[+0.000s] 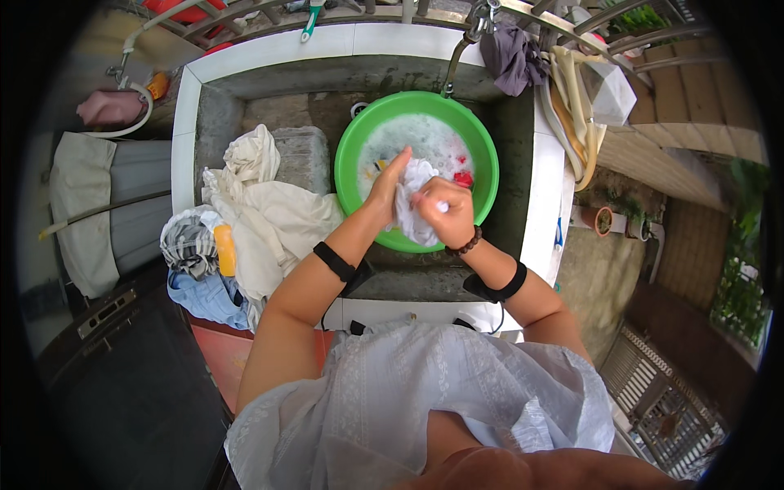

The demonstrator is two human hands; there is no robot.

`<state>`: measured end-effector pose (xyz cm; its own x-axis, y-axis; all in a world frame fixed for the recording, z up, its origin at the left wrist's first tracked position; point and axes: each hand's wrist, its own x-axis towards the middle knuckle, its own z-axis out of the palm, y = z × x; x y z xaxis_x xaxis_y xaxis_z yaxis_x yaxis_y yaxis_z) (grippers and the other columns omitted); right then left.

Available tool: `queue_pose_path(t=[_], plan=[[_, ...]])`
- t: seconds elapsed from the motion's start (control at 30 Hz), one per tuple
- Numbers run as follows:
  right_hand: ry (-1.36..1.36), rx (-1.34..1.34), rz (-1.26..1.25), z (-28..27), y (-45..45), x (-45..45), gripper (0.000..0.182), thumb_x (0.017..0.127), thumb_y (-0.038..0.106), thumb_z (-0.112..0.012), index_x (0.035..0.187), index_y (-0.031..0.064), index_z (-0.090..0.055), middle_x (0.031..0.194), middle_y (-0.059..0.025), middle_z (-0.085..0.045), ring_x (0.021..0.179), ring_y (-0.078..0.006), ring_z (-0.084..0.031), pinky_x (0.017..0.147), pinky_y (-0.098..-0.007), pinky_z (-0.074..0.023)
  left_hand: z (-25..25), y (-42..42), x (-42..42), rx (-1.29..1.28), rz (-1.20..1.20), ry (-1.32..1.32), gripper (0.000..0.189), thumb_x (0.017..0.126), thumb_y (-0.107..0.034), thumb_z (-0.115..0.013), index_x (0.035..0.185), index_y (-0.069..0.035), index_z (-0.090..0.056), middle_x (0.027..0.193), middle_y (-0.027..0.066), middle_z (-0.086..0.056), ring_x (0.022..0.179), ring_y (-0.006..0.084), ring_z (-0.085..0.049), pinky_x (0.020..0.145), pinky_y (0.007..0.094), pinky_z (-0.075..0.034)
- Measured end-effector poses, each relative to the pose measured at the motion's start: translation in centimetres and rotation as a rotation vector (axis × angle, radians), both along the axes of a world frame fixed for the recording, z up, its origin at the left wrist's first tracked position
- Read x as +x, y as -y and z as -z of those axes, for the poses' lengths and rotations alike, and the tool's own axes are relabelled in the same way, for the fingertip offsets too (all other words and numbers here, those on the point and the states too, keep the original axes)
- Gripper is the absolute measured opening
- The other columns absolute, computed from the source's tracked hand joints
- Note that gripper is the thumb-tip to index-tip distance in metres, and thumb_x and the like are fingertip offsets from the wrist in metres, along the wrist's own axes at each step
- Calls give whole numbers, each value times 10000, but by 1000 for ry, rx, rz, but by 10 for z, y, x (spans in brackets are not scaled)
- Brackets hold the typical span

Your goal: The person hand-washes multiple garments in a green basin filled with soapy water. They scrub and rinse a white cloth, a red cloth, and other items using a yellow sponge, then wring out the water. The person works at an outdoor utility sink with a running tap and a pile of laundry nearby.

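Observation:
Over the front half of a green plastic basin, a bunched white cloth is between my hands. My left hand holds it from the left, with fingers partly hidden behind the fabric. My right hand is curled into a fist around the cloth's right side, and a bit of white pokes out of the fist. Foamy water fills the basin. A red piece of fabric and a yellow-and-dark patterned piece show through the suds.
The basin stands in a concrete sink with a white tiled rim. Cream fabric, a plaid garment, a yellow soap bar and light-blue clothing lie left. A tap overhangs the back; a purple cloth hangs beside it.

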<state>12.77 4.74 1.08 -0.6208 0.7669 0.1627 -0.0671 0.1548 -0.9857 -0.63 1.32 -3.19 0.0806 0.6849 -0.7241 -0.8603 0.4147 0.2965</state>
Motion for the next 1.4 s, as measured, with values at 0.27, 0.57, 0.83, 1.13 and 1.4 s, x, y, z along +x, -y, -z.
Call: queue_pose_path(t=[0.27,0.57,0.83,1.13,1.4], plan=[[-132,-782,571,23,-9,4,285,873,209,-647,656,53,-547,668,18,-545,618,-57,-472,573,-206,-365,-1,14,14,256,28,-603,652,763,-229,-706,1282,-25,-366,1175,108,-515,1078,218,-524,935,339,-423],[-140,486,-75,-57,21,6,195,660,-60,-662,574,20,-506,678,-83,-578,616,-218,-600,609,-315,-506,-31,8,10,156,-124,55,331,740,-218,-647,985,-5,-582,850,92,-640,717,201,-635,662,328,-533],[-79,962,-550,-17,46,3,148,633,139,-641,579,91,-513,644,-22,-445,585,-188,-479,515,-300,-432,-26,14,17,238,206,-526,414,617,-82,-727,984,-2,-552,866,78,-612,766,168,-602,693,302,-491],[117,1254,-902,75,56,-16,112,610,205,-577,583,97,-586,658,-15,-518,617,-174,-538,515,-304,-453,32,6,10,107,299,-705,423,561,-54,-737,941,-20,-554,856,74,-607,760,176,-592,685,313,-485],[169,1009,-865,103,72,-4,91,620,197,-603,603,109,-617,694,-26,-567,639,-213,-577,543,-331,-483,71,22,16,-83,256,-461,381,601,-16,-739,940,-11,-565,853,87,-621,733,188,-620,657,318,-512]])
